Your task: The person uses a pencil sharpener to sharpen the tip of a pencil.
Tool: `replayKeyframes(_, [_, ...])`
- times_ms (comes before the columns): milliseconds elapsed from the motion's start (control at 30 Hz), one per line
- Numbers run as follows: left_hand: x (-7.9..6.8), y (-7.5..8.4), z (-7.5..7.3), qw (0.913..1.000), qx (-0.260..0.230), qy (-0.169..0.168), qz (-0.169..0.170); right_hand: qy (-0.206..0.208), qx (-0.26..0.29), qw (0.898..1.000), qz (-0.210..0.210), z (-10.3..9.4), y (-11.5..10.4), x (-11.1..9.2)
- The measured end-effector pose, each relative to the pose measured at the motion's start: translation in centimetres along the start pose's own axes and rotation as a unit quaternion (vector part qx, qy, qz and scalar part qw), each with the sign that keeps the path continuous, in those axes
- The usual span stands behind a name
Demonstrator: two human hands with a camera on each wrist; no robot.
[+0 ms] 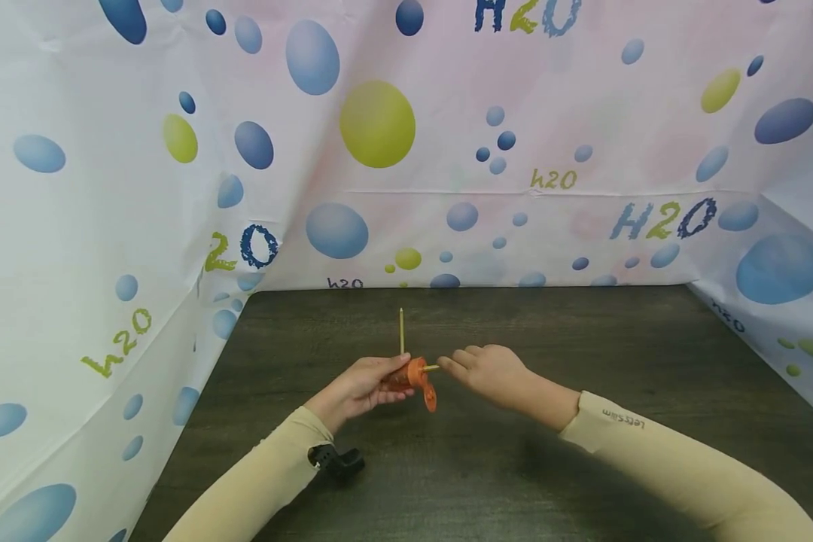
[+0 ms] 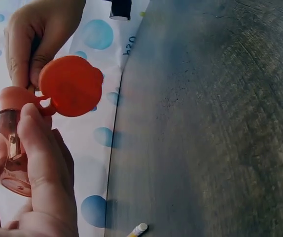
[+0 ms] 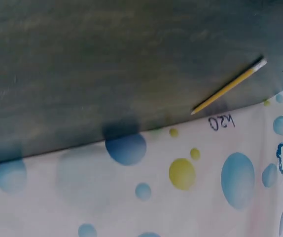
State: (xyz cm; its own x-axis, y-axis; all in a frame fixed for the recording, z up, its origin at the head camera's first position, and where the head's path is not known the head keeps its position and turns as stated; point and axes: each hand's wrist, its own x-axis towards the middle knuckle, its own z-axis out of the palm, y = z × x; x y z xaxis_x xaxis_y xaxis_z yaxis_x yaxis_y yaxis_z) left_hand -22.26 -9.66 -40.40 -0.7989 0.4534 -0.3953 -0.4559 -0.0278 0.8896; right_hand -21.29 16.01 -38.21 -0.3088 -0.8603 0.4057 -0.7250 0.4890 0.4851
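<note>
My left hand (image 1: 360,388) grips an orange pencil sharpener (image 1: 401,379) with a see-through body. Its round orange lid (image 2: 71,86) hangs open on a hinge, and a metal blade part (image 2: 14,147) shows through the body. Opposite it, my right hand (image 1: 491,373) pinches a yellow pencil (image 1: 430,368) whose far end is in the sharpener's top. Most of that pencil is hidden by the fingers. A second yellow pencil (image 1: 402,331) lies on the table just beyond my left hand, also visible in the right wrist view. The right wrist view shows no hand.
The dark wooden table (image 1: 583,467) meets a white sheet (image 1: 447,241) with blue and green dots at the back and sides. A black strap-like device (image 1: 339,459) is at my left wrist.
</note>
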Motion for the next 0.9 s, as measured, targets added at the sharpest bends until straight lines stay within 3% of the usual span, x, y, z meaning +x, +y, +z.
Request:
replayKeyframes(100, [0.1,-0.1,0.1,0.9987,0.040,0.001,0.030,-0.049,0.060,0.996,0.046,-0.5,-0.2,0.1])
replayKeyframes(167, [0.0,-0.1,0.1,0.9950,0.079,0.009,0.059,-0.076,0.133,0.984,0.093,-0.7,-0.2,0.3])
replayKeyframes(233, [-0.1,0.0,0.2,0.9859,0.136,0.023,0.094,-0.096,0.232,0.958,0.141,-0.9,0.1,0.6])
replayKeyframes(267, [-0.2,0.1,0.3,0.9801,0.161,0.029,0.112,-0.111,0.293,0.935,0.165,-0.9,0.3,0.7])
replayKeyframes(300, [-0.3,0.2,0.3,0.9741,0.184,0.033,0.127,-0.128,0.362,0.904,0.187,-0.8,0.6,0.8])
replayKeyframes(333, [-0.4,0.3,0.4,0.9674,0.207,0.036,0.141,-0.149,0.432,0.864,0.209,-0.8,1.0,0.9])
replayKeyframes(367, [-0.5,0.4,0.5,0.9609,0.227,0.039,0.154,-0.174,0.502,0.814,0.234,-0.8,1.4,0.9])
replayKeyframes(433, [-0.7,0.6,0.6,0.9511,0.252,0.035,0.175,-0.220,0.617,0.701,0.282,-0.7,2.2,0.8])
replayKeyframes(467, [-0.7,0.6,0.8,0.9473,0.261,0.037,0.182,-0.239,0.652,0.654,0.301,-0.6,2.5,0.7])
replayKeyframes(500, [-0.7,0.6,0.8,0.9464,0.263,0.039,0.183,-0.255,0.672,0.620,0.315,-0.5,2.8,0.7])
replayKeyframes(533, [-0.7,0.6,0.9,0.9462,0.264,0.043,0.182,-0.264,0.679,0.605,0.321,-0.5,3.0,0.7])
replayKeyframes(567, [-0.7,0.6,0.9,0.9485,0.258,0.050,0.176,-0.265,0.675,0.611,0.318,-0.5,3.0,0.8])
replayKeyframes(600, [-0.6,0.6,0.9,0.9529,0.246,0.057,0.168,-0.259,0.657,0.636,0.309,-0.5,3.0,0.9])
replayKeyframes(633, [-0.5,0.5,0.9,0.9582,0.231,0.063,0.157,-0.247,0.628,0.673,0.302,-0.6,2.9,1.0])
replayKeyframes(700, [-0.3,0.4,0.8,0.9730,0.182,0.067,0.125,-0.208,0.534,0.771,0.278,-1.0,2.4,1.4])
replayKeyframes(767, [-0.1,0.3,0.6,0.9855,0.128,0.063,0.092,-0.156,0.404,0.870,0.237,-1.3,1.7,1.7])
replayKeyframes(800, [-0.1,0.3,0.4,0.9906,0.098,0.057,0.075,-0.128,0.333,0.910,0.211,-1.4,1.3,1.7])
replayKeyframes(833, [-0.1,0.3,0.3,0.9943,0.070,0.052,0.061,-0.096,0.263,0.943,0.180,-1.4,0.9,1.7])
replayKeyframes(867, [-0.1,0.3,0.2,0.9969,0.042,0.047,0.047,-0.063,0.192,0.969,0.145,-1.4,0.7,1.6])
replayKeyframes(900, [-0.1,0.3,0.1,0.9983,0.018,0.042,0.036,-0.028,0.128,0.985,0.111,-1.3,0.4,1.5])
